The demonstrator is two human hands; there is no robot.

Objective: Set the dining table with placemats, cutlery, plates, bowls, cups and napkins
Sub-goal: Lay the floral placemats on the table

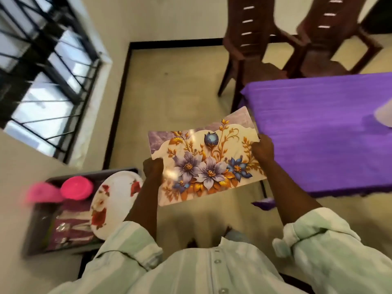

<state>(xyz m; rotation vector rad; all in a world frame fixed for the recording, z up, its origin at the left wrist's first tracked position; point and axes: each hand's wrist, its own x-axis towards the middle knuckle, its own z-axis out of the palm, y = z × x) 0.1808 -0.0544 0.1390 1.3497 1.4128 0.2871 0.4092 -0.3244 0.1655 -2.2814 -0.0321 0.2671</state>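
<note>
Both hands, left hand (153, 166) and right hand (262, 147), grip the short edges of a glossy rectangular floral placemat (206, 164), held in the air. Right of them, the purple-clothed counter (318, 132) looks nearly bare; the flowered white plate (115, 205), pink plastic cups (76, 187) and cutlery wait left, unplaced.

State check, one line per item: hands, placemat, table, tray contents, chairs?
Left hand: grips the placemat's left edge.
Right hand: grips its right edge.
Floral placemat: held in the air, not yet on the table.
Table: covered by a purple cloth.
Floral plate: in the tray, tilted.
Pink cups: in the tray.
Chairs: upright behind the table.
</note>
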